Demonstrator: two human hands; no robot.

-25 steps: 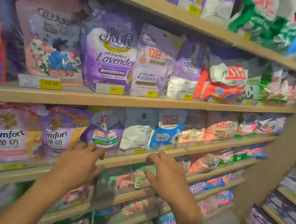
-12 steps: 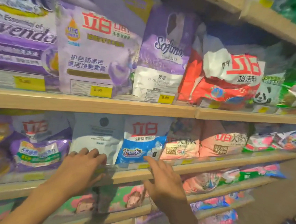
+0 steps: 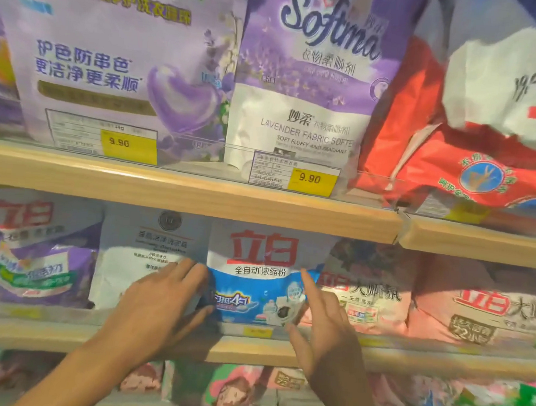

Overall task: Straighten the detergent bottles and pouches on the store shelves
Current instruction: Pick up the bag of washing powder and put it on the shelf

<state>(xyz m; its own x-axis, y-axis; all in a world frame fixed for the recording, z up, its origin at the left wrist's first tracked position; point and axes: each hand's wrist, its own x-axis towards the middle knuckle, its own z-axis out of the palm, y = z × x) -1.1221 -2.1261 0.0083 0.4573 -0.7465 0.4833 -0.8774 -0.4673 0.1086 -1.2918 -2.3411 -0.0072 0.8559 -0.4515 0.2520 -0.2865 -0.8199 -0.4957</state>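
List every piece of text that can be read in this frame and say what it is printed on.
"Softma", "LAVENDER FABRIC SOFTE", "SOFT FLUFFY": purple and white pouch, upper shelf.
"9.90": yellow price tag under that pouch.
"9.90": yellow price tag under the lilac pouch.
"19.9": handwritten on the red and white bag.
"立白", "全自动浓缩粉": blue and white pouch between both hands.
"立白": pink pouch.
Lower tags and other small print: too blurred.

Warm, fairly dim light falls from above, the upper shelf board (image 3: 185, 194) shading the pouches beneath, while wide-angle bending and soft motion blur smear the frame's edges and lower corners.
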